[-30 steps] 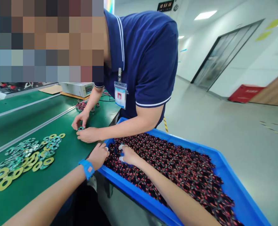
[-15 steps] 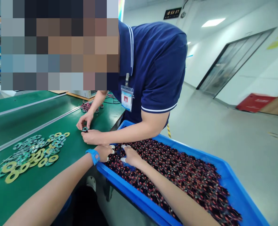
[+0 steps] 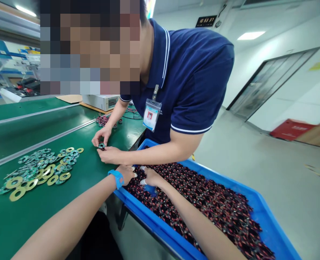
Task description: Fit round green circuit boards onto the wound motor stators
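Beside the green worktop [image 3: 8,224], a blue bin [image 3: 267,216] lies nearly covered in wire-wound stators [image 3: 208,198]; 1 bare patch shows, so the bulk seems left. In its worktop end, the right hand [image 3: 153,177] has fingers parted, the left hand [image 3: 127,174] fingers bent; whether either grips a stator, I cannot tell.

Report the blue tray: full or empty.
Mostly filled: dark parts cover most of the blue tray; bare blue shows beside the right hand.
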Demonstrator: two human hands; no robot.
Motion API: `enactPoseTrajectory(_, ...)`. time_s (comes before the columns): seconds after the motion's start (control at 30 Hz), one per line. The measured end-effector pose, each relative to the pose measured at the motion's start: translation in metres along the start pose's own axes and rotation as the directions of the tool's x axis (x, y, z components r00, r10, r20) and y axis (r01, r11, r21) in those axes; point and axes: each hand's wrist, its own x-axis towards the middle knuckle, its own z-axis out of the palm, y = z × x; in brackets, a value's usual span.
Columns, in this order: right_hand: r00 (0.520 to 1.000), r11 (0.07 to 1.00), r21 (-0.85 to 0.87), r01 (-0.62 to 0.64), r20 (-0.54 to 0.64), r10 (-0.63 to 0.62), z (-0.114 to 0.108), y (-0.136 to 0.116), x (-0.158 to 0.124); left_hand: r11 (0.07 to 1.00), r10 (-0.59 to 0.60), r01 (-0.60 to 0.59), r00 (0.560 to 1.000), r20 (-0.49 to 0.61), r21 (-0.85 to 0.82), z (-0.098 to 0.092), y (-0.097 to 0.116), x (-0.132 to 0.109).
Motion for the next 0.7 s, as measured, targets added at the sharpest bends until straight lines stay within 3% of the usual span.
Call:
enactPoseTrajectory(0.23, 0.995, 0.993, 0.091, -0.070, 0.073, 0.063, 0.003, 0.005, 0.007, 0.997, -0.074, 0.070, 0.990, 0.118, 0.041, -0.013, 0.018, 0.004)
enactPoseTrajectory(0.5, 0.992, 0.997, -0.009, -0.083, 0.091, 0.083, 0.001, 0.000, 0.010, 0.995, -0.096, 0.104, 0.957, 0.273, -0.014, -0.016, 0.023, 0.015)
enactPoseTrajectory(0.7, 0.995, 0.997, -0.081, -0.019, 0.091, 0.026, 0.000, 0.011, 0.003, 0.995, -0.091, 0.101, 0.957, 0.277, -0.021, -0.022, 0.022, 0.021)
